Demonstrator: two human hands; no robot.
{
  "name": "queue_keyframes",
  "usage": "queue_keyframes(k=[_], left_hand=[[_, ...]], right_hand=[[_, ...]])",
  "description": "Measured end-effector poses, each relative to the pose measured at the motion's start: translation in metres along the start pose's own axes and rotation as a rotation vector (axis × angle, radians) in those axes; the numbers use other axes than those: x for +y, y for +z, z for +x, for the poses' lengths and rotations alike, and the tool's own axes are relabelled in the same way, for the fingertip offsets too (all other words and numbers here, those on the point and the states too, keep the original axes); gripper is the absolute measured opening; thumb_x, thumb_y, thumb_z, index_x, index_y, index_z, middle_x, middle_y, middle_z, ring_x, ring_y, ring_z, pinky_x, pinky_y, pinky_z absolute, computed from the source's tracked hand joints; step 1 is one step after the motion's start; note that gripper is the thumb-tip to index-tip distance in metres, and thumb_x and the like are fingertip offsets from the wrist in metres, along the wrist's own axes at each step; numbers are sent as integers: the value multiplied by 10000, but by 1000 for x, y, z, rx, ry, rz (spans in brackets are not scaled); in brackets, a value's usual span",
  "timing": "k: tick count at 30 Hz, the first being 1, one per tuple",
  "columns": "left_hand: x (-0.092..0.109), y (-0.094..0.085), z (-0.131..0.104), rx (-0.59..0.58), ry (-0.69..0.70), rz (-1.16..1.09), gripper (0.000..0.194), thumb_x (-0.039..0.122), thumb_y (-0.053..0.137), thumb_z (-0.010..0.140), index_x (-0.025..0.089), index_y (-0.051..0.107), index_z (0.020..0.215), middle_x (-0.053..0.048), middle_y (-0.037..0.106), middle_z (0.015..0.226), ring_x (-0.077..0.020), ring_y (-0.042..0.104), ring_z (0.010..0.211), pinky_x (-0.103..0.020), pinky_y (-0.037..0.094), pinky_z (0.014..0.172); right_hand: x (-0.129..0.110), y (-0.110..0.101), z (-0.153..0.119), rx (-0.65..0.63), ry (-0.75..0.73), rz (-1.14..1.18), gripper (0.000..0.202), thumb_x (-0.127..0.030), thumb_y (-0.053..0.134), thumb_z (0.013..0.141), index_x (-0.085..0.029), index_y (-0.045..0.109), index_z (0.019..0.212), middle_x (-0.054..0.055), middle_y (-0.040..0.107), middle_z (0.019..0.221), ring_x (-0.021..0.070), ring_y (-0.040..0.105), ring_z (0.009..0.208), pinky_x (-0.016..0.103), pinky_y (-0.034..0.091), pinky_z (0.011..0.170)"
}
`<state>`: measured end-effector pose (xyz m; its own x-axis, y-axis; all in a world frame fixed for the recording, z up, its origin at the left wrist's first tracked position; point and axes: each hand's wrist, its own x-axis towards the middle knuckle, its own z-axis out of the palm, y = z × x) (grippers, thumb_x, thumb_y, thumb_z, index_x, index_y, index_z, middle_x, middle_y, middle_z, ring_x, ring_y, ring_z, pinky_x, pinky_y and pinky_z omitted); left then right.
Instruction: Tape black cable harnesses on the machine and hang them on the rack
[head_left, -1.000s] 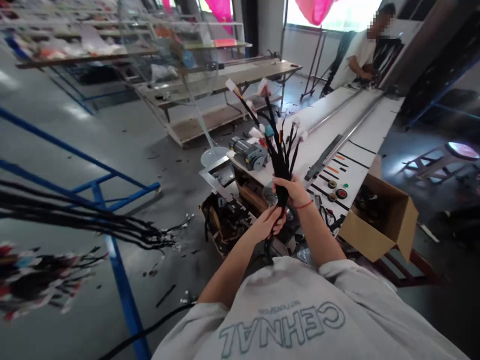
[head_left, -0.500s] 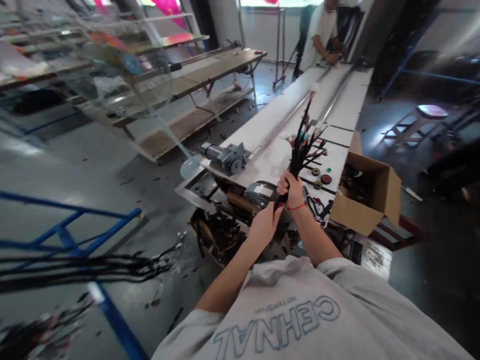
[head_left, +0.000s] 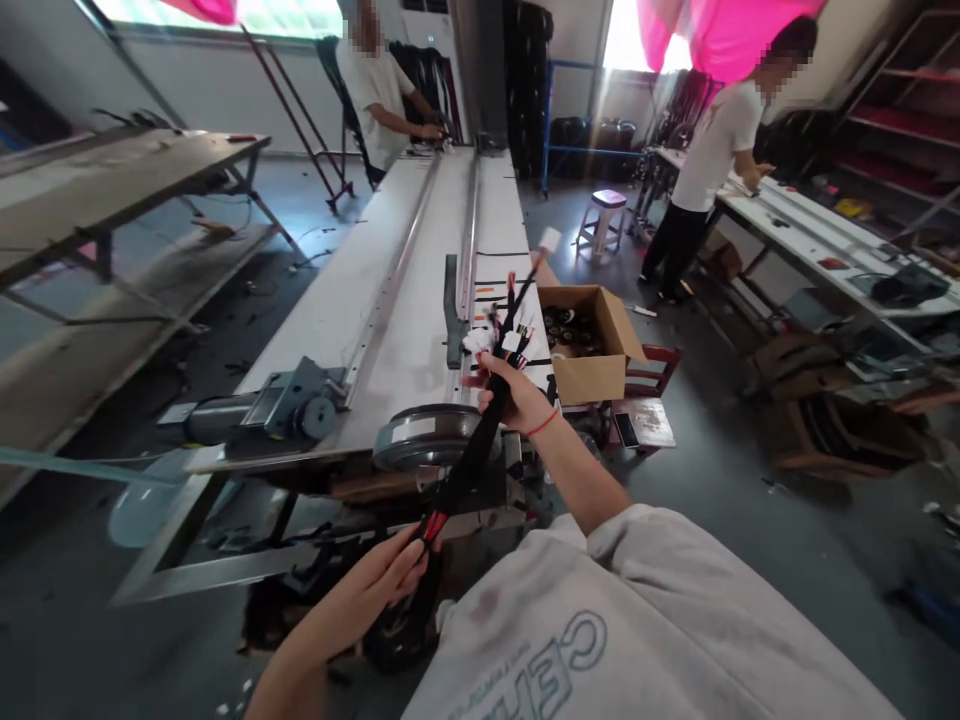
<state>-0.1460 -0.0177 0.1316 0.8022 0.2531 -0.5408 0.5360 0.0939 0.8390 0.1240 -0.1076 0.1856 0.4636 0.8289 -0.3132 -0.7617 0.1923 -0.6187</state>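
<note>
A thick bundle of black sleeved wires (head_left: 471,462) slants across the near end of the white workbench (head_left: 409,360). My right hand (head_left: 511,395) is wrapped round its upper part, just below white connectors (head_left: 480,340) and coloured wire ends. Lower down, my left hand (head_left: 401,565) grips the bundle where red wires show. Behind the bundle, a round dark wheel-like part (head_left: 427,437) with a pale label lies at the bench's near edge. The bundle's lower end hangs down past my left hand, its tip hard to make out.
A motor unit (head_left: 292,410) sits at the bench's left corner. Right of the bench are an open cardboard box (head_left: 592,380) and a chair holding a phone (head_left: 625,430). One person (head_left: 379,90) works at the far end; another person (head_left: 716,140) stands at a right-hand table.
The view has swung right, bringing the second person into sight. My hands have moved farther apart along the bundle, which now leans more.
</note>
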Motion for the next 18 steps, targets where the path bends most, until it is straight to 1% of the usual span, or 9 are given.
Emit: queue_keyframes(k=[3,5,6,8,10,12,14,16,18], left_hand=[[2,-24,1,-140,-28,130,481,665,683,702,263,704,966,-4,604,649,-175,522,596,-274,444,552],[4,-36,4,-167,-7,137,501,631,723,680,257,699,1014,-41,694,801,-230,623,750,-316,508,672],[5,-40,7,-136,38,82,561,627,746,655,252,682,1067,-70,717,947,-264,649,883,-343,522,757],[6,-43,14,-16,180,-111,751,634,792,583,250,612,1203,-118,656,1230,-315,606,1121,-384,504,892],[4,-41,23,62,299,-308,914,598,851,506,268,536,1298,-132,601,1324,-322,574,1188,-383,495,920],[-2,-36,33,20,300,-429,973,477,909,468,288,499,1331,-113,638,1262,-293,613,1125,-362,509,887],[-13,-27,43,-89,201,-534,912,414,909,506,264,513,1314,-90,696,1108,-257,669,985,-340,529,820],[-26,-14,52,-172,50,-664,725,437,860,603,189,580,1225,-60,710,873,-215,689,805,-299,537,716],[-36,1,63,-178,-111,-817,502,464,776,720,124,641,1064,8,611,615,-151,640,604,-239,510,599]], right_hand=[[22,-1,-11,36,-72,-206,374,-464,773,722,-170,542,721,8,624,579,64,444,392,175,360,375],[50,0,-19,17,-151,-316,403,-509,759,703,-169,544,686,-8,576,497,73,436,367,180,327,356],[68,1,-24,5,-173,-361,418,-527,757,689,-171,540,666,-15,558,471,76,430,355,186,320,352],[111,0,-34,-8,-158,-445,433,-551,754,669,-180,533,636,-24,535,438,83,415,332,201,318,346],[156,-4,-46,-31,-71,-538,421,-550,743,681,-191,531,617,-24,530,431,94,416,323,216,319,340],[196,-12,-59,-66,9,-631,396,-519,728,711,-204,520,593,-25,528,437,103,431,329,223,322,339],[223,-22,-72,-97,65,-721,373,-476,717,740,-210,512,579,-27,524,443,108,448,344,225,335,351],[238,-32,-83,-132,116,-795,370,-463,699,764,-208,508,577,-30,514,439,103,442,349,225,347,366],[243,-40,-91,-167,172,-822,365,-492,682,775,-205,519,619,-37,507,437,97,422,342,227,348,372]])
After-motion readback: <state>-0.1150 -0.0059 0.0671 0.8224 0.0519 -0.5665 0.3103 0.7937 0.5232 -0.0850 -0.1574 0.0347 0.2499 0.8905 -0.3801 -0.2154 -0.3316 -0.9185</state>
